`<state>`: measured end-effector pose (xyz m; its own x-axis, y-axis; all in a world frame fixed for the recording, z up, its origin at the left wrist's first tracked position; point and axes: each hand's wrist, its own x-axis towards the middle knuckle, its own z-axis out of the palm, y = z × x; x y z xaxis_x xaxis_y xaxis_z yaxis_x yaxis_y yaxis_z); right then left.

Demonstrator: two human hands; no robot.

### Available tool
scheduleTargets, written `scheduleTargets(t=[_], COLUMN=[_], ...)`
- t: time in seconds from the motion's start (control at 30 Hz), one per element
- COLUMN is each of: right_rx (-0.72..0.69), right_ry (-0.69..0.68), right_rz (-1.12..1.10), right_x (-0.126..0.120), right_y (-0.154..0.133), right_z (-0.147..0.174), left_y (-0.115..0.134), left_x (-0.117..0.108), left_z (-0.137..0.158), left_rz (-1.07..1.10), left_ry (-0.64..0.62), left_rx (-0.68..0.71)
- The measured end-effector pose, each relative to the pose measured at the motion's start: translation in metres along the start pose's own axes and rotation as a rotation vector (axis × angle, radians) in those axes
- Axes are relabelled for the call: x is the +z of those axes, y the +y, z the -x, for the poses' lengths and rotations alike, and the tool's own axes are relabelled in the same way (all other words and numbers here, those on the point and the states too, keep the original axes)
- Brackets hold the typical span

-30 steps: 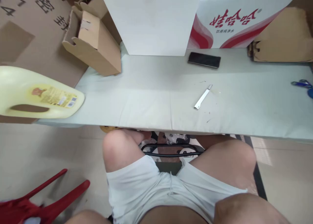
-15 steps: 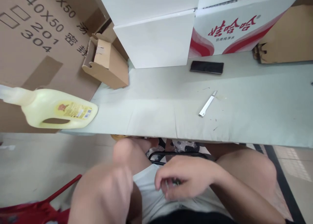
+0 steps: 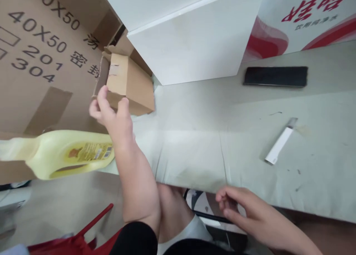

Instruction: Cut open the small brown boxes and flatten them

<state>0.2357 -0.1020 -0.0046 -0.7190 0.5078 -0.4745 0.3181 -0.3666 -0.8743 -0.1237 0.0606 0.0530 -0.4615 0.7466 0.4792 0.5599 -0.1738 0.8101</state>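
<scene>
My left hand reaches over the front of a small brown cardboard box at the left. Its thumb and fingers are spread near the box's open flap; whether they touch the cardboard is hard to tell. A yellow jug lies on its side just left of that forearm. Low by the table's front edge is my right hand, fingers loosely curled with a gap to the thumb. Nothing shows in it, though the palm is partly hidden. A white utility knife rests on the table, up and right of this hand.
Behind, white cartons stand along the table, one with red printing. A black phone lies before them. A large printed brown carton rises at the left. Red fabric with a red bar is at lower left.
My left hand has gone from my lap up to the small cardboard box. The right hand has opened a little and sits nearer the table edge. The view has shifted left and closer.
</scene>
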Motion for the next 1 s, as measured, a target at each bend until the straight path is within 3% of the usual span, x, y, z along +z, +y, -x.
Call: scheduleTargets(t=[0.1, 0.17, 0.23, 0.4, 0.5, 0.67, 0.77, 0.83, 1.0], right_rx=[0.058, 0.048, 0.019, -0.016, -0.019, -0.047, -0.11, -0.177, -0.35], right_ry=[0.025, 0.036, 0.041, 0.063, 0.067, 0.137, 0.259, 0.397, 0.741], right_rz=[0.031, 0.037, 0.043, 0.079, 0.107, 0.154, 0.158, 0.132, 0.079], right_x=[0.001, 0.002, 0.005, 0.014, 0.017, 0.017, 0.016, 0.016, 0.007], right_y=[-0.001, -0.002, -0.002, -0.001, -0.001, -0.007, -0.007, -0.007, -0.015], right_z=[-0.005, -0.011, -0.017, -0.012, 0.002, 0.024, 0.039, 0.051, 0.071], left_y=[-0.016, -0.015, -0.008, -0.003, -0.005, 0.011, 0.031, 0.045, 0.068], left_x=[0.005, 0.006, 0.005, 0.002, 0.004, 0.002, -0.003, -0.005, 0.009], left_z=[-0.006, -0.004, 0.0, 0.012, 0.022, 0.048, 0.058, 0.061, 0.067], left_rz=[-0.267, -0.37, -0.423, -0.392, -0.31, -0.006, 0.163, 0.33, 0.642], left_ry=[0.155, 0.147, 0.156, 0.191, 0.199, 0.359, 0.424, 0.437, 0.189], left_rx=[-0.004, -0.097, -0.128, 0.005, 0.018, 0.184, 0.225, 0.176, -0.033])
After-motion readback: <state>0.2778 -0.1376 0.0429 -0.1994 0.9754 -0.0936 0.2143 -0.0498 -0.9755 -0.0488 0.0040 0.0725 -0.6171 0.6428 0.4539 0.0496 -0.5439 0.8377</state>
